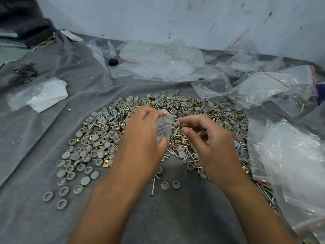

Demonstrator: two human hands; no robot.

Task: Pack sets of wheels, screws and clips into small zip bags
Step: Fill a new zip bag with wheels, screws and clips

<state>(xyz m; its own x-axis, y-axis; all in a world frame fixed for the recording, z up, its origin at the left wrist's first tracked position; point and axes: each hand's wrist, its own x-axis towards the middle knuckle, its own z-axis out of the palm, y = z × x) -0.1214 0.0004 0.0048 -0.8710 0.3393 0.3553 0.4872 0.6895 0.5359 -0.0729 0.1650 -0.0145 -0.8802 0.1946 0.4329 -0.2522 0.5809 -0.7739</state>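
Small zip bag [163, 128]: thin, limp, slippery; pinched by left hand [143, 136] above the parts pile [98, 138], screws visible inside. Brass clips [184, 125] pinched in right hand [208, 138] beside its mouth. Best gripped at the rim.

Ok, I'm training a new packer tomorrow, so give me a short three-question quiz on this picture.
1. True or false: the left hand holds a small bag with screws in it.
2. What does the right hand pinch? A) brass clips B) a grey cap C) a label
3. Which side of the parts pile holds the big heap of bags?

Key: 1 true; 2 A; 3 the right.
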